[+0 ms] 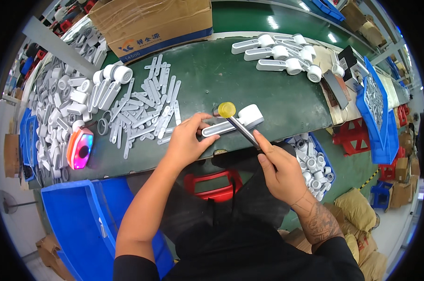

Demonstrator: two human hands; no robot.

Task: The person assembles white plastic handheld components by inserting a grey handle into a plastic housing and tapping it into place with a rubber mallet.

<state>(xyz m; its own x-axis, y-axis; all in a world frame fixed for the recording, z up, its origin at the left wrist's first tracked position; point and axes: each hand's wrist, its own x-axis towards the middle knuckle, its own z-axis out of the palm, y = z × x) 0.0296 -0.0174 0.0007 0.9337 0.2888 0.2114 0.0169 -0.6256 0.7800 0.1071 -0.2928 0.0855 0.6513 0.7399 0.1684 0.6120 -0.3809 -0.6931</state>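
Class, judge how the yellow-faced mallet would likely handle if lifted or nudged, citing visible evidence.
The yellow-faced mallet in the right hand is probably stiff: its silver shaft looks straight and metallic. It may feel head-heavy, with a thick head on a slimmer shaft. Nudged on the green table, its round head might roll slightly, the long shaft limiting it.

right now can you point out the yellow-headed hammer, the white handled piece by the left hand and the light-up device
Yellow-headed hammer point(242, 130), head view: on its metal shaft
White handled piece point(220, 128), head view: on its long handle
Light-up device point(83, 151), head view: mid-face
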